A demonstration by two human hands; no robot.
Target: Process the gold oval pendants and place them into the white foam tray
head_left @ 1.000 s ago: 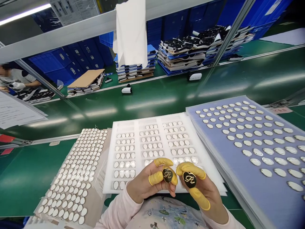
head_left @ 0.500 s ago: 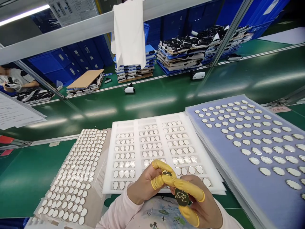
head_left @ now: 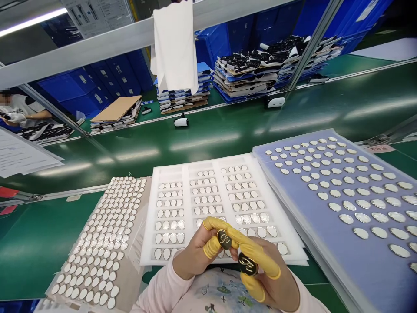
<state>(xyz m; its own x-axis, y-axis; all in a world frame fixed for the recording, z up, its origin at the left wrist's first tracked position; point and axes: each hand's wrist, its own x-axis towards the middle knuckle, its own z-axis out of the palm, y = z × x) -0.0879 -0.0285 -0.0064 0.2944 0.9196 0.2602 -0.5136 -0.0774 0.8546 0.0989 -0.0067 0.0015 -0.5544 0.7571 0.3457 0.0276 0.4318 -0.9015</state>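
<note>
My left hand, with yellow finger cots, pinches a round dark gold-rimmed badge bearing a gold script letter. My right hand, also in finger cots, pinches a second badge of the same kind just below and right of the first. Its forefinger reaches across to the left hand's badge. Both hands hover over the near edge of a white foam tray whose slots hold rows of small shiny pieces.
A cardboard sheet covered with pale oval pieces lies left of the tray. A blue-grey sheet with spaced silver ovals lies right. Beyond runs a green conveyor carrying two small white objects. A white cloth hangs above. Another person works far left.
The right hand has moved left and down, bringing its badge close under the left hand's badge. The two hands now touch; a second ago they were side by side.
</note>
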